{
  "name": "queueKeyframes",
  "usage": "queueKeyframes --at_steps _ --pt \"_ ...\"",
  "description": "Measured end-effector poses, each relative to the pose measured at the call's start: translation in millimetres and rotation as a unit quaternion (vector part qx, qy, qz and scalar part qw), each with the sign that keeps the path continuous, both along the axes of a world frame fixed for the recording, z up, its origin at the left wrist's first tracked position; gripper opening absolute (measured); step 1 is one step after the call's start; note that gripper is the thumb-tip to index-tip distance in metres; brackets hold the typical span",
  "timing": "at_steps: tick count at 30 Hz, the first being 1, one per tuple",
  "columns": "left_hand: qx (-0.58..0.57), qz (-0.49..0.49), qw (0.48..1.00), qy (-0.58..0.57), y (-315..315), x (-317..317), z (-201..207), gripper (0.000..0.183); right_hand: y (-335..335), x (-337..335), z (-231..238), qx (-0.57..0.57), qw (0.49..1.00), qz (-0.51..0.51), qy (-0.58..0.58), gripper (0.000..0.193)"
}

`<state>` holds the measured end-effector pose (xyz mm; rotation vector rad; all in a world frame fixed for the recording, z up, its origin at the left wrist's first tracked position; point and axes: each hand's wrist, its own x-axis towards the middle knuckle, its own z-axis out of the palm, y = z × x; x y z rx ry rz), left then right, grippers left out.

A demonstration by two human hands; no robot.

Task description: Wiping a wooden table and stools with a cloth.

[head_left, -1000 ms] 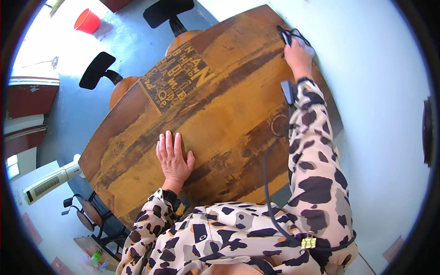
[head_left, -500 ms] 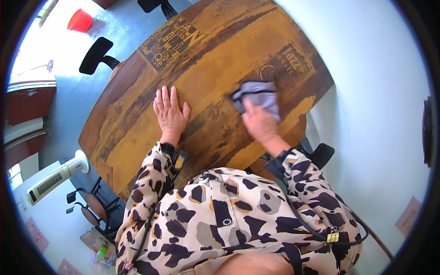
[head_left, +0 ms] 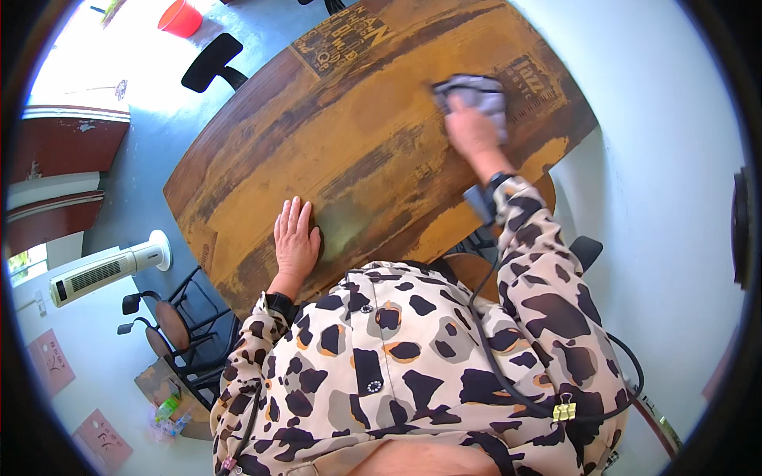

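Observation:
A folded grey cloth with dark stripes lies against the wooden table, toward its far right part. My right hand presses on it from above, fingers closed over its near side; the hand and cloth are slightly blurred. My left hand rests palm down near the table's front edge, fingers stretched out, with nothing in it. Dark bands circle both wrists.
A white wall runs along the right. Left of the table stand a black-backed chair, a white tower fan and several chairs with brown seats. A red bucket is on the blue floor at the far left.
My right hand has pushed the cloth farther away across the table and slightly right. The view has shifted; my left hand now lies nearer the table's front edge.

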<state>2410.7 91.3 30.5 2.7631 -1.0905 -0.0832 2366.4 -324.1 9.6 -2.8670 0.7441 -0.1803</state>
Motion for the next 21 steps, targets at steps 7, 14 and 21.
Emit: queueKeyframes --at_steps 7,14,21 --pt "-0.010 -0.007 0.999 0.032 24 -7 2 0.053 160 -110 11 0.050 0.944 0.313 -0.094 0.023" --pt "-0.035 -0.039 0.999 0.004 25 -4 -1 0.052 10 -165 7 0.071 0.979 -0.191 0.014 0.032" --pt "-0.083 0.010 0.996 -0.018 34 19 -12 0.048 144 -172 1 0.058 0.989 0.132 -0.043 0.041"
